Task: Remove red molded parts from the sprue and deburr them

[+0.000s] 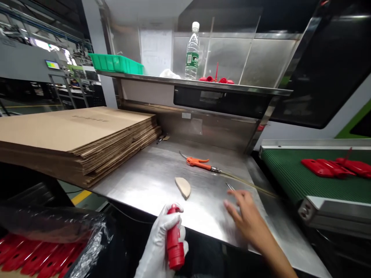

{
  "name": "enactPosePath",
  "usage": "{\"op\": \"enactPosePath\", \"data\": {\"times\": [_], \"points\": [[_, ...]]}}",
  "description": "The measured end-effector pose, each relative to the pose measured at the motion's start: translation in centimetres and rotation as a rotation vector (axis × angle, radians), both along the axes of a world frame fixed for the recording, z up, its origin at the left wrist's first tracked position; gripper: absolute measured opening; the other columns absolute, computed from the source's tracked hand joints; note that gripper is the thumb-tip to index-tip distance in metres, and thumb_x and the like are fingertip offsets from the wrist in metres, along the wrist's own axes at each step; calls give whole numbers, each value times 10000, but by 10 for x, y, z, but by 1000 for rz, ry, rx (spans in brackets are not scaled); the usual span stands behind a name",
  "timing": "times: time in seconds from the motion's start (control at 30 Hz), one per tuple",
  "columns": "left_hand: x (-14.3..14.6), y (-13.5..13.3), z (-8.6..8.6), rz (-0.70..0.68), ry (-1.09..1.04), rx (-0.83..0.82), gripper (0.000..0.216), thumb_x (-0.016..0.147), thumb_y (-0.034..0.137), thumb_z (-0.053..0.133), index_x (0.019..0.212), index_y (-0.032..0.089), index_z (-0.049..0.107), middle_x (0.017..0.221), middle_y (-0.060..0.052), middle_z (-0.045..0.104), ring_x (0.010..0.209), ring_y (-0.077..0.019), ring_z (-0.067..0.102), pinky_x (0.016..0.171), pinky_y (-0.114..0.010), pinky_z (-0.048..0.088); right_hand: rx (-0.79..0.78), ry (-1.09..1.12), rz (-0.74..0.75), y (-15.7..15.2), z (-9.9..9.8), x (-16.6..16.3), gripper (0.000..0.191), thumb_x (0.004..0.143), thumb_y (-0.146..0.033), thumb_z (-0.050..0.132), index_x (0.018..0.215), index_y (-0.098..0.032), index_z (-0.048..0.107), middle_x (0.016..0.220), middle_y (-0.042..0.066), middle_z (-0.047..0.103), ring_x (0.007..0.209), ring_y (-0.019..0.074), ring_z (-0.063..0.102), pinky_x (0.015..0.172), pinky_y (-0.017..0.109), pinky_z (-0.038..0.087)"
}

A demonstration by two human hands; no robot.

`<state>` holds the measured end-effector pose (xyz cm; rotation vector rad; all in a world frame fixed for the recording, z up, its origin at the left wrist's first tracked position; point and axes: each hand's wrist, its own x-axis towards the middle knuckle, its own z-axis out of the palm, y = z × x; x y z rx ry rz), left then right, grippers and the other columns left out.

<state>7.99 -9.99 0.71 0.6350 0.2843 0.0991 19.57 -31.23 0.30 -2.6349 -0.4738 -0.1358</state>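
Observation:
My left hand, in a white glove, is closed round a red plastic part held upright over the near edge of the steel worktable. My bare right hand is stretched flat above the table with its fingers apart and nothing in it. Its fingertips are next to a small metal tool. A beige half-round pad lies on the table just beyond the red part.
An orange air gun with a hose lies mid-table. Flat cardboard is stacked at left. Red parts rest on the green conveyor at right. A plastic-lined box of red parts sits lower left. On the shelf stands a bottle beside a green bin.

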Motion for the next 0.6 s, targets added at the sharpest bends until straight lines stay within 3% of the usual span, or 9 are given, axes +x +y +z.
{"op": "enactPosePath", "data": {"times": [0.03, 0.1, 0.17, 0.27, 0.37, 0.47, 0.53, 0.6], "points": [[-1, 0, 2, -30, -27, -17, 249, 755, 303, 729, 905, 236, 542, 569, 94, 355, 431, -50, 286, 370, -174, 256, -64, -21, -102, -10, -1, 22, 425, 977, -442, 437, 1273, -148, 519, 1265, 199, 453, 1111, 325, 522, 978, 522, 425], [-2, -2, 4, -94, -60, -24, 288, 718, 317, 756, 873, 227, 530, 573, 86, 403, 416, -46, 296, 359, -172, 253, -141, -16, -198, -24, -5, 59, 351, 948, -429, 543, 1107, -119, 585, 1149, 172, 518, 1100, 345, 513, 961, 580, 403], [-3, -4, 6, -151, -76, -20, 335, 674, 335, 777, 836, 224, 505, 597, 68, 458, 407, -48, 310, 348, -173, 234, -164, 11, -164, -30, -10, 81, 244, 933, -389, 606, 966, -148, 594, 1010, 74, 570, 994, 261, 555, 914, 497, 447], [-5, -8, 7, -181, -76, -28, 349, 661, 341, 775, 823, 221, 490, 634, 60, 482, 416, -37, 300, 354, -170, 204, -118, 28, -21, -29, -14, 83, 135, 940, -281, 582, 866, -175, 546, 876, 3, 563, 838, 182, 558, 807, 371, 464], [-6, -11, 10, -168, -47, -20, 278, 713, 305, 730, 823, 223, 489, 600, 81, 420, 422, -31, 262, 367, -173, 188, 2, 38, 117, -26, -7, 51, 85, 974, -255, 448, 901, -211, 450, 823, -1, 554, 750, 170, 548, 713, 325, 454], [-6, -12, 13, -130, 15, 32, 219, 750, 258, 684, 803, 221, 474, 579, 97, 340, 420, -28, 234, 383, -166, 183, 151, 70, 252, -20, 11, -2, 144, 1037, -333, 283, 1054, -241, 392, 796, -13, 561, 732, 162, 579, 688, 287, 493], [-5, -12, 15, -104, 49, 76, 212, 752, 258, 678, 797, 216, 475, 578, 97, 344, 416, -24, 245, 396, -157, 201, 239, 76, 333, -15, 26, -40, 252, 1043, -423, 326, 1233, -267, 381, 804, -9, 598, 788, 174, 633, 710, 278, 527], [-5, -12, 17, -97, 59, 115, 216, 746, 278, 686, 801, 213, 488, 559, 98, 363, 406, -24, 260, 406, -154, 239, 284, 38, 418, -9, 39, -71, 306, 1014, -490, 437, 1271, -326, 438, 893, 7, 648, 852, 186, 670, 723, 266, 543]]}}
